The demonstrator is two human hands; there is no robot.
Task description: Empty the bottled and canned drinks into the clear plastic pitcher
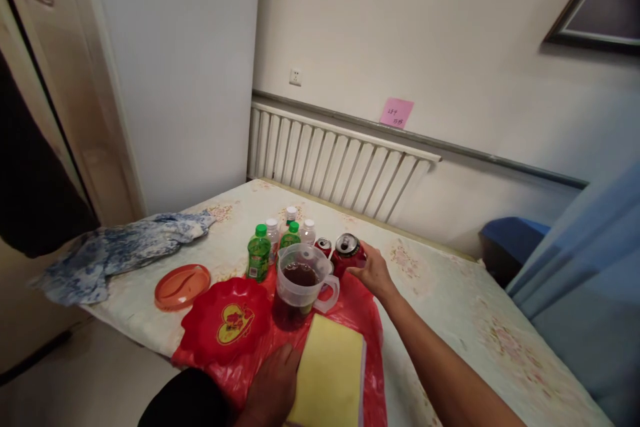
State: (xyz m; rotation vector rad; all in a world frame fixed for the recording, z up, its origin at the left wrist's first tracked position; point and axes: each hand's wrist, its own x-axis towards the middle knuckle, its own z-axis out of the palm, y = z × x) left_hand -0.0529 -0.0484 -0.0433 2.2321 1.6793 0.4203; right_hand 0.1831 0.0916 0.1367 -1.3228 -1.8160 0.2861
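Far out to the left of both hands, a crumpled blue-and-white cloth (120, 250) lies over the table's (450, 293) edge, and nearer in sits an orange lid (182, 286), flat and well clear of the drinks. A red plate (225, 327) with a yellow emblem rests just beyond the left hand (273, 387), on the red plastic bag (367, 327) that seems spread as a liner under the things being handled. The left hand lies flat, fingers loose and closed on nothing, its edge against the yellow pad (330, 373) — apparently steadying it, or simply resting there.

Between the two hands stands a clear plastic jug (304, 283) holding dark liquid, its handle turned toward the right hand. Behind it cluster green bottles (259, 252) and clear white-capped bottles (273, 230), grouped upright at the far side, out of the way.

The right hand (373, 273) reaches forward and wraps its fingers round the side of an opened red can (347, 252), which stands upright on the bag just right of the jug — the grip from the side suits lifting or tipping it. A second red can (323, 245) stands touching or just beside it, farther from the hand.
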